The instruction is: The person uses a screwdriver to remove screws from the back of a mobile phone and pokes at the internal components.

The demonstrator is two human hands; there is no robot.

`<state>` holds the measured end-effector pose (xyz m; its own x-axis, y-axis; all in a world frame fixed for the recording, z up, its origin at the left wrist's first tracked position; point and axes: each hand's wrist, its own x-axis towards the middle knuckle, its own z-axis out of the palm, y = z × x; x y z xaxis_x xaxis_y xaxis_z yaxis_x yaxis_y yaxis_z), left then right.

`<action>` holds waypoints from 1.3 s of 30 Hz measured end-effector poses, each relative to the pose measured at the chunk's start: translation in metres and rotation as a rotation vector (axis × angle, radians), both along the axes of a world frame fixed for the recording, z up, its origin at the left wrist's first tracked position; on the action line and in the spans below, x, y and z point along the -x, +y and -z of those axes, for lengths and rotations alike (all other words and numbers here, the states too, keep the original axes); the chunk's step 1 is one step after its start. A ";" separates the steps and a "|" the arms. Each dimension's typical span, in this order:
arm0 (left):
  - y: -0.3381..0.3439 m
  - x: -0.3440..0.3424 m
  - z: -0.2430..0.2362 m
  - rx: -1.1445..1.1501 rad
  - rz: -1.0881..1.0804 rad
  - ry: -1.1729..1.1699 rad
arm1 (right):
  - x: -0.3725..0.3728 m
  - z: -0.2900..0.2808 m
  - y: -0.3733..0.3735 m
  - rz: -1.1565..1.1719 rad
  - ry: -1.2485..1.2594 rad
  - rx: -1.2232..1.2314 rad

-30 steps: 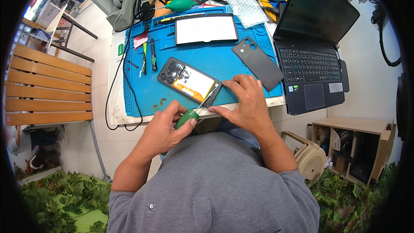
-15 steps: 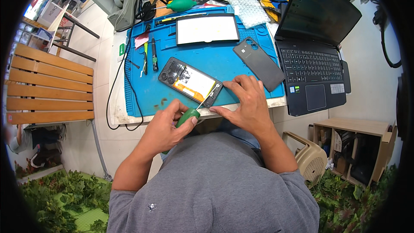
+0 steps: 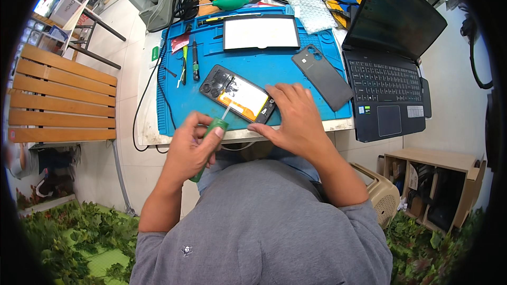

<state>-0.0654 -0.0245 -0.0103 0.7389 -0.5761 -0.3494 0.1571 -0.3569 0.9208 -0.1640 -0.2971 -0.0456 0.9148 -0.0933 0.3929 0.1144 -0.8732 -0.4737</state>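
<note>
My left hand (image 3: 191, 146) is closed round the green handle of a screwdriver (image 3: 217, 124). Its thin metal shaft points up over the near long edge of an opened phone (image 3: 245, 93); I cannot tell whether the tip touches it. The phone lies aslant on a blue work mat (image 3: 186, 110), showing its camera block, a white battery area and an orange flat strip. With thumb and fingertips, my right hand (image 3: 299, 119) grips the phone's lower right end from both edges. A dark back cover (image 3: 322, 76) lies to the right of the phone.
Beyond the phone stands a white lit panel (image 3: 261, 33). Two slim tools, one a pen-like screwdriver (image 3: 195, 60), lie to the left. An open laptop (image 3: 385, 87) borders the mat at right. Behind are a green air blower (image 3: 231, 2) and bubble wrap (image 3: 308, 8).
My left hand has drawn the screwdriver left and back from the phone's lower end, and its shaft now points more upright. My right hand stays at that end.
</note>
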 end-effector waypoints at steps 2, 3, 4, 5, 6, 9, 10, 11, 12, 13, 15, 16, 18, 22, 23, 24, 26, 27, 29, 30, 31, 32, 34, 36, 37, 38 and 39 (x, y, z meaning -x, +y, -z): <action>0.013 -0.003 0.002 0.072 -0.065 0.002 | -0.015 -0.006 0.006 -0.029 0.119 0.033; 0.019 -0.003 0.002 0.109 -0.099 0.002 | -0.023 -0.010 0.006 -0.046 0.177 0.051; 0.024 -0.003 0.000 0.108 -0.122 -0.017 | -0.032 -0.014 0.003 -0.053 0.259 0.024; 0.029 -0.002 0.000 0.113 -0.150 -0.023 | -0.044 -0.021 -0.002 -0.060 0.337 0.000; 0.035 0.000 0.001 0.117 -0.178 -0.029 | -0.056 -0.026 -0.006 -0.065 0.417 -0.025; 0.050 0.005 0.001 0.159 -0.259 -0.020 | -0.093 -0.045 -0.015 -0.140 0.688 -0.106; 0.053 0.007 0.001 0.177 -0.283 -0.011 | -0.106 -0.036 -0.020 -0.202 0.652 -0.141; 0.055 0.008 0.002 0.197 -0.288 -0.007 | -0.116 -0.029 -0.026 -0.246 0.718 -0.277; 0.058 0.009 0.003 0.215 -0.297 -0.005 | -0.125 -0.024 -0.032 -0.294 0.781 -0.415; 0.060 0.009 0.004 0.232 -0.303 -0.003 | -0.128 -0.021 -0.037 -0.338 0.842 -0.555; 0.068 0.011 0.005 0.248 -0.323 -0.017 | -0.116 -0.024 -0.033 -0.294 0.808 -0.760; 0.071 0.011 0.006 0.255 -0.334 -0.025 | -0.104 -0.027 -0.029 -0.223 0.807 -0.911; 0.074 0.011 0.008 0.277 -0.338 -0.001 | -0.066 -0.019 -0.022 -0.129 0.714 -1.404; 0.076 0.008 0.013 0.292 -0.336 0.024 | -0.021 -0.009 0.029 0.030 0.405 -1.849; 0.074 0.007 0.015 0.295 -0.318 0.037 | -0.019 -0.009 0.045 0.080 0.337 -1.901; 0.072 0.006 0.015 0.296 -0.301 0.044 | -0.019 -0.009 0.058 0.125 0.264 -1.953; 0.067 0.006 0.014 0.278 -0.265 0.043 | -0.021 -0.009 0.080 0.148 0.228 -1.973; 0.065 0.007 0.014 0.259 -0.246 0.035 | -0.021 -0.010 0.085 0.156 0.209 -1.983; 0.062 0.007 0.013 0.242 -0.216 0.034 | -0.019 -0.005 0.087 0.119 0.308 -2.041; 0.062 0.006 0.014 0.244 -0.203 0.041 | -0.018 -0.005 0.085 0.098 0.357 -2.078; 0.061 0.005 0.014 0.247 -0.190 0.049 | -0.016 -0.005 0.083 0.077 0.407 -2.114; 0.061 0.004 0.013 0.229 -0.192 0.047 | -0.008 -0.004 0.079 0.004 0.469 -2.121; 0.062 0.003 0.011 0.194 -0.197 0.046 | 0.008 -0.015 0.055 -0.133 0.658 -1.848; 0.060 0.003 0.009 0.178 -0.187 0.065 | 0.028 -0.034 0.034 -0.137 0.621 -1.486; 0.058 0.004 0.008 0.169 -0.181 0.077 | 0.032 -0.033 0.023 -0.065 0.435 -1.139; 0.053 0.005 0.007 0.160 -0.143 0.095 | 0.034 -0.032 0.011 0.006 0.254 -0.788; 0.045 0.006 0.005 0.149 -0.101 0.111 | 0.034 -0.031 0.000 0.075 0.078 -0.433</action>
<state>-0.0715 0.0208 -0.0150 0.7574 -0.5521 -0.3486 0.2890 -0.1954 0.9372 -0.1980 -0.2971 -0.0142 0.9246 -0.3012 0.2334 0.0083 -0.5966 -0.8025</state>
